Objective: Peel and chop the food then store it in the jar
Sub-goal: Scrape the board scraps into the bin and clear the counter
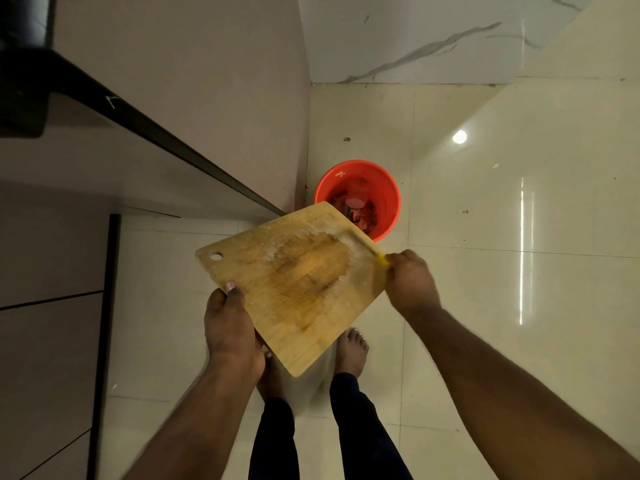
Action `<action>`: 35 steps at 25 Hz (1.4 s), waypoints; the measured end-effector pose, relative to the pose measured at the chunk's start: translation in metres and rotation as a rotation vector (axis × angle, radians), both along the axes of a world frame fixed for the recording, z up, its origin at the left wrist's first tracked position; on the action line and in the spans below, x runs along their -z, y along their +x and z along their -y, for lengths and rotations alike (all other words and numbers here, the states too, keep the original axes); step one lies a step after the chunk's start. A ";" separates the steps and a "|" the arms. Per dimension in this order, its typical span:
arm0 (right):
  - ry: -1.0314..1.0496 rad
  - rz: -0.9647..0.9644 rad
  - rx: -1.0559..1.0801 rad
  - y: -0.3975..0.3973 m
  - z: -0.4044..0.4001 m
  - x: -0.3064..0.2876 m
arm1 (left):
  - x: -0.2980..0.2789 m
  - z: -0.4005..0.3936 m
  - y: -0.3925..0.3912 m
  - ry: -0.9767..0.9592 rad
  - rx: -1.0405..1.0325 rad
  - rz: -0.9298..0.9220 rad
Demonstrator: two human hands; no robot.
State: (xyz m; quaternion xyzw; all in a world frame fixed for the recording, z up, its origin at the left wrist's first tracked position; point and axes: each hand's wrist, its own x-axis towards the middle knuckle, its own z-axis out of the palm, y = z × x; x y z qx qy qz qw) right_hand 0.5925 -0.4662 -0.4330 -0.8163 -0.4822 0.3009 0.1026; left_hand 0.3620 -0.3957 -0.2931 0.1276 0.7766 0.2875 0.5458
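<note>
left side closed off: dark-edged pale tabletop (194, 161) and the cabinet fronts (48, 323) below it run diagonally down to the round orange plastic bucket (386, 192). tilted rectangular wooden chopping board (294, 289), gripped at both edges, overhangs the near rim of the bucket; far half of the mouth is uncovered. marble-veined wall (433, 39) stands behind the bucket. glossy cream tiled floor (519, 237) to the right is open. bare feet (351, 351) stand under the board.

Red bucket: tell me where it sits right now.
In the head view the red bucket stands on the tiled floor near the wall corner, just past the far corner of the tilted cutting board, beyond the right hand.
</note>
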 end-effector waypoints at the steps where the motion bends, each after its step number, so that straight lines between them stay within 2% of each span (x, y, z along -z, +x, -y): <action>1: -0.031 0.033 0.110 0.006 -0.001 0.001 | -0.001 0.000 -0.002 -0.001 -0.005 -0.003; 3: 0.078 -0.057 0.096 -0.001 -0.005 -0.006 | -0.001 0.000 -0.004 0.001 -0.012 -0.001; 5: 0.181 -0.160 -0.123 -0.019 -0.003 -0.016 | -0.001 0.000 -0.004 0.001 -0.012 0.002; 7: 0.107 -0.147 -0.224 -0.019 0.006 -0.011 | -0.002 -0.001 -0.004 0.000 -0.019 0.003; 9: -0.095 -0.032 0.048 -0.001 0.005 -0.003 | -0.005 -0.002 -0.006 -0.005 -0.027 0.001; 10: -0.139 0.002 0.195 0.004 0.005 -0.003 | -0.007 -0.002 -0.008 -0.007 -0.029 -0.001; 11: -0.101 -0.015 0.245 0.002 0.004 -0.007 | -0.010 -0.002 -0.010 -0.008 -0.032 0.002; 13: 0.074 -0.127 0.045 -0.017 0.003 -0.025 | -0.015 -0.001 -0.014 -0.004 -0.035 0.011; 15: 0.123 -0.187 -0.199 -0.032 0.012 -0.034 | -0.019 0.003 -0.019 -0.001 -0.043 0.019; 16: 0.079 -0.156 -0.184 -0.030 0.015 -0.037 | -0.024 0.005 -0.022 0.002 -0.046 0.031; 18: -0.034 -0.059 0.082 -0.016 0.017 -0.040 | -0.035 0.010 -0.028 0.014 -0.047 0.051; 20: -0.056 -0.070 0.279 -0.008 0.019 -0.052 | -0.048 0.012 -0.035 0.024 -0.050 0.060; 27: 0.013 -0.307 0.305 -0.056 0.030 -0.137 | -0.101 0.029 -0.080 0.043 0.004 0.101; 35: 0.144 -0.211 0.272 -0.154 0.064 -0.253 | -0.188 0.054 -0.204 0.111 0.131 0.227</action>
